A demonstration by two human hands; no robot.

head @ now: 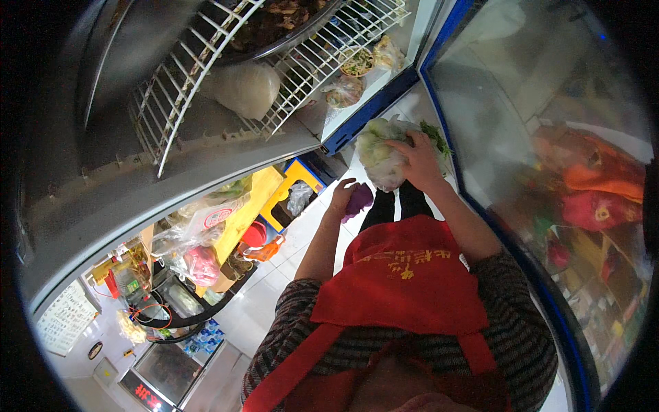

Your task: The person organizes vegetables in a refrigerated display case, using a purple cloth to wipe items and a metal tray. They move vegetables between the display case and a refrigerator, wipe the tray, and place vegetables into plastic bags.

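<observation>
My right hand (419, 159) grips a clear plastic bag of pale green vegetables (382, 149), held low in front of my legs. Leafy green herbs (435, 136) show just past its fingers; whether they belong to the same bag I cannot tell. To the left, my left hand (344, 194) has its fingers around a crumpled purple cloth-like item (358, 202), partly hidden by the hand. Both hands are below the opening of a refrigerator, whose glass door (515, 134) stands swung out on the right.
White wire shelves (304, 85) bear a large metal pan (288, 38). A bowl of chopped food (356, 61) and bagged food (344, 91) sit on the refrigerator floor. Left of me are a yellow crate (275, 206), a wooden board (247, 206), plastic bags (201, 226) and a red container (254, 235).
</observation>
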